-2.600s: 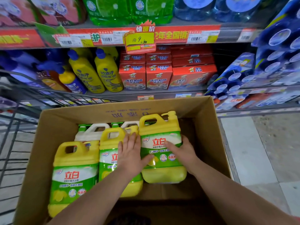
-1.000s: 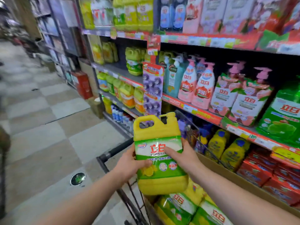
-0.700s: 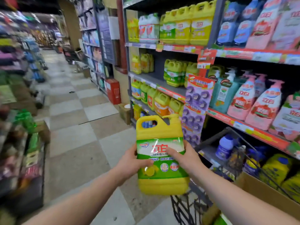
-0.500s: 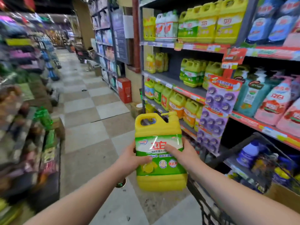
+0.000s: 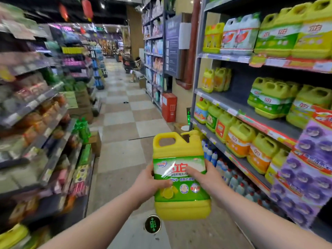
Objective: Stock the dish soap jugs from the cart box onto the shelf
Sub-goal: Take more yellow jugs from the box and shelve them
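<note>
I hold a yellow dish soap jug (image 5: 179,150) with a green and white label upright in front of me, above the aisle floor. My left hand (image 5: 150,184) grips its left side and my right hand (image 5: 204,178) grips its right side over the label. On the right stands the shelf (image 5: 239,108), with matching yellow and green jugs (image 5: 269,100) on the middle level and more jugs (image 5: 291,29) on the top level. The cart and its box are out of view.
Smaller soap jugs (image 5: 239,139) line a lower shelf level, and a hanging purple pack strip (image 5: 309,168) sticks out at the right. Shelving (image 5: 36,114) runs along the left. A red box (image 5: 168,106) stands by a pillar; a person (image 5: 138,66) sits far down the aisle.
I lifted the jug out of the cart box and turned left to face down the aisle. The cart and box have dropped out of view; both hands keep their grip.
</note>
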{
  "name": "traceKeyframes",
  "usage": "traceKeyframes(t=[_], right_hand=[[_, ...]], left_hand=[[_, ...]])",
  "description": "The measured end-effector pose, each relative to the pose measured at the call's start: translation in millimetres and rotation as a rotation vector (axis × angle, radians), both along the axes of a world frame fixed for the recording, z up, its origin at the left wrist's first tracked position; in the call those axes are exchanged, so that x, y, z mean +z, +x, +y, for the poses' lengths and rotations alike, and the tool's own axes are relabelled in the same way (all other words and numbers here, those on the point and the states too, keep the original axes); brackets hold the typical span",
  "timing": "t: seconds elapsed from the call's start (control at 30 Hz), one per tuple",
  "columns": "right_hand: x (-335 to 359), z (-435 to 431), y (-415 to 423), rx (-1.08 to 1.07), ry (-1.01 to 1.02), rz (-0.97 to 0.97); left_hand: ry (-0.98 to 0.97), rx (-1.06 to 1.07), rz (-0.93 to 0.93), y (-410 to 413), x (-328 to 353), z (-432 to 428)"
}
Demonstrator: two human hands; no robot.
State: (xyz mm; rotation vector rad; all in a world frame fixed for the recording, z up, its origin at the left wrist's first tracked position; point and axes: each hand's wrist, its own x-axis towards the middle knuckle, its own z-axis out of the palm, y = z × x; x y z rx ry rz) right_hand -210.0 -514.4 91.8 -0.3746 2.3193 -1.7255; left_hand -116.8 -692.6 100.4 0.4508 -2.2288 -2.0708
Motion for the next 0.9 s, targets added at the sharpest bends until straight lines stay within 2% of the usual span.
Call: traceKeyframes(t=[0.3, 0.47, 0.9], right_hand=[[20.6, -51.2, -159.2, 0.015, -0.083, 0.005], [17.9, -64.8, -220.9, -0.023, -0.081, -0.024], [18.3, -100.5, -397.6, -0.383, -0.035, 0.051]], left_hand=[[-0.041, 0.001, 0.036, -165.4, 14.9, -52.4], [-0.044, -0.03, 0.017, -236.0, 10.9, -71.1], [-0.026, -0.356, 0.048, -472.3, 13.7, -121.9]])
